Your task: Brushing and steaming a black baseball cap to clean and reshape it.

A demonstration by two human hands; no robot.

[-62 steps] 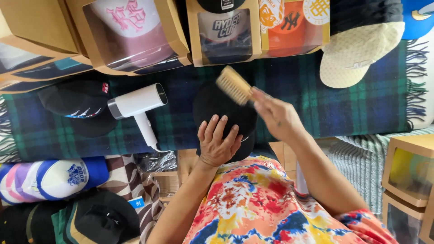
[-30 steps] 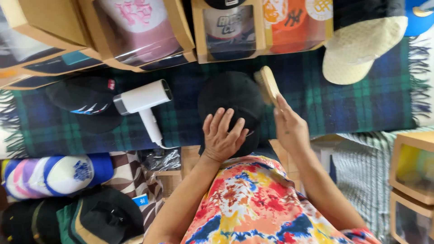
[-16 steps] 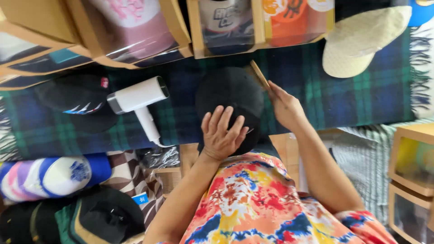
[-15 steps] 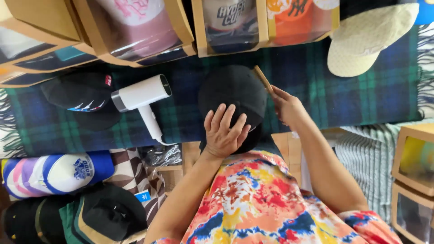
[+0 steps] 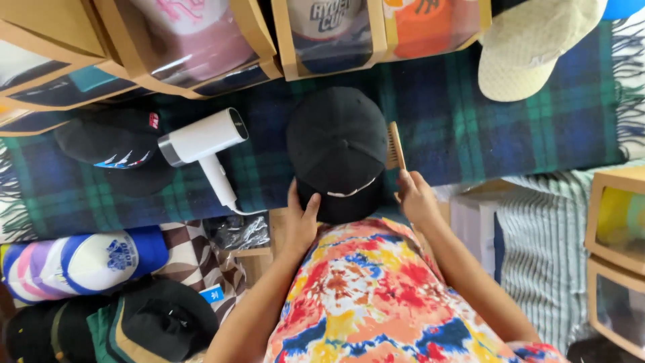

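Note:
A black cap (image 5: pixel 338 144) lies on the dark blue-green plaid blanket (image 5: pixel 470 134), its brim toward me. My left hand (image 5: pixel 301 218) grips the left side of the brim, thumb on top. My right hand (image 5: pixel 415 196) holds a wooden brush (image 5: pixel 396 146) by its handle, the brush standing on edge against the cap's right side.
A white hair dryer (image 5: pixel 205 144) lies left of the cap, beside another black cap (image 5: pixel 114 144). Cardboard window boxes with caps (image 5: pixel 329 33) line the far edge. A cream cap (image 5: pixel 531 44) sits top right. More caps (image 5: pixel 80 259) are stacked lower left; boxes (image 5: pixel 615 235) stand at right.
My left hand slid from the cap's crown down to the brim edge. The brush dropped from above the crown to the cap's right side.

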